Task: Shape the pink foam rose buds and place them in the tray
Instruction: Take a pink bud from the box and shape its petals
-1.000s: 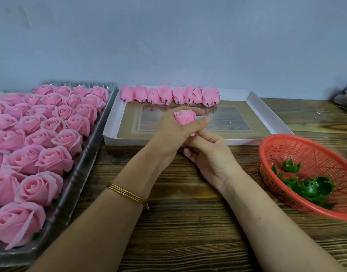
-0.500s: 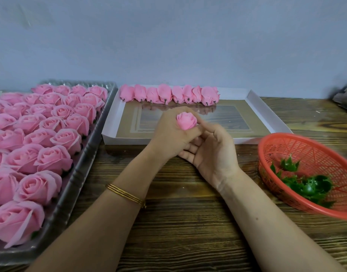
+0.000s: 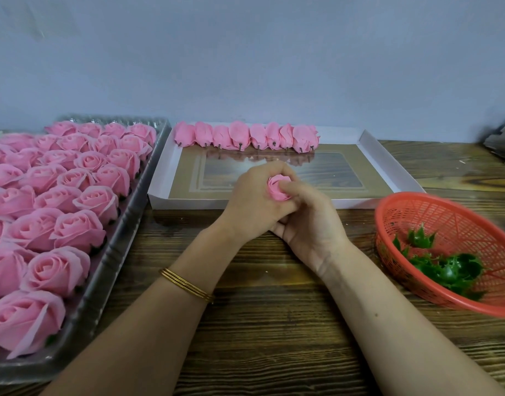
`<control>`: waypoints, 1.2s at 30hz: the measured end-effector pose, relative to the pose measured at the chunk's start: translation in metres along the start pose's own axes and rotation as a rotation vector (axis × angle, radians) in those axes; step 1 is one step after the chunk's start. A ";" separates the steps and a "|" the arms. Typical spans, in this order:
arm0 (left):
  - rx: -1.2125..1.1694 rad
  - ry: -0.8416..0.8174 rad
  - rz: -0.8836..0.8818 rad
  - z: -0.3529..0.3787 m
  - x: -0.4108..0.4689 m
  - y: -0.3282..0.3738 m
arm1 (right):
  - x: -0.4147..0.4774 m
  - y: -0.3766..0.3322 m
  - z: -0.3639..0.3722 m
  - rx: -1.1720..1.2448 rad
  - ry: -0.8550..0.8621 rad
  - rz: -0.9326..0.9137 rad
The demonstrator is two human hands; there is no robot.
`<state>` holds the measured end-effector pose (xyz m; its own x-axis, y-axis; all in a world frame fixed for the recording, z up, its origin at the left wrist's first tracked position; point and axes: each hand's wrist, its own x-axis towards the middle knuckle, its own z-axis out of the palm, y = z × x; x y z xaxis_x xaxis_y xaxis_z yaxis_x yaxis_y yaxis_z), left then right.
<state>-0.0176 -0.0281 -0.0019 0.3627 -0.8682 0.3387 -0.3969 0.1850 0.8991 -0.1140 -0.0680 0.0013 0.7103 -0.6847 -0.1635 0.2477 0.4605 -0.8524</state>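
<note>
A small pink foam rose bud (image 3: 277, 188) is held between both hands above the near edge of the white tray (image 3: 394, 170). My left hand (image 3: 252, 202) wraps its fingers round the bud from the left. My right hand (image 3: 311, 221) presses against it from the right, thumb curled over the bud's side. A row of several shaped pink buds (image 3: 245, 136) lies along the far wall of the white tray, stems toward me.
A clear plastic tray (image 3: 122, 232) of several open pink roses (image 3: 74, 195) fills the left side. An orange mesh basket (image 3: 445, 221) with green plastic calyxes (image 3: 445, 267) sits at the right. Dark wooden table (image 3: 274, 324) lies under my forearms.
Both hands closed tighter round the bud and dropped slightly toward the table; the right thumb came up over the bud's side. The bud turned so its spiral top faces me.
</note>
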 end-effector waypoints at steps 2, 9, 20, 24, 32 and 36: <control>0.007 0.003 -0.002 0.000 0.000 0.000 | 0.000 0.000 0.000 0.002 0.005 -0.001; 0.018 0.019 -0.020 0.003 0.001 0.000 | -0.001 0.000 -0.001 0.011 0.003 -0.012; -0.296 0.213 -0.111 0.001 0.004 0.002 | 0.003 0.003 -0.006 0.126 -0.006 -0.058; -0.337 0.284 -0.123 0.005 0.007 0.004 | 0.002 0.009 -0.006 -0.066 0.037 -0.190; -0.489 0.283 -0.202 0.010 0.007 0.005 | 0.001 0.011 -0.003 -0.320 0.133 -0.434; -0.495 0.269 -0.173 0.008 0.007 0.005 | -0.001 0.009 -0.002 -0.326 0.105 -0.426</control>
<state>-0.0242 -0.0372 0.0028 0.6137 -0.7698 0.1755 0.1044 0.2995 0.9484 -0.1138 -0.0640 -0.0074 0.5181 -0.8327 0.1953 0.2704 -0.0572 -0.9610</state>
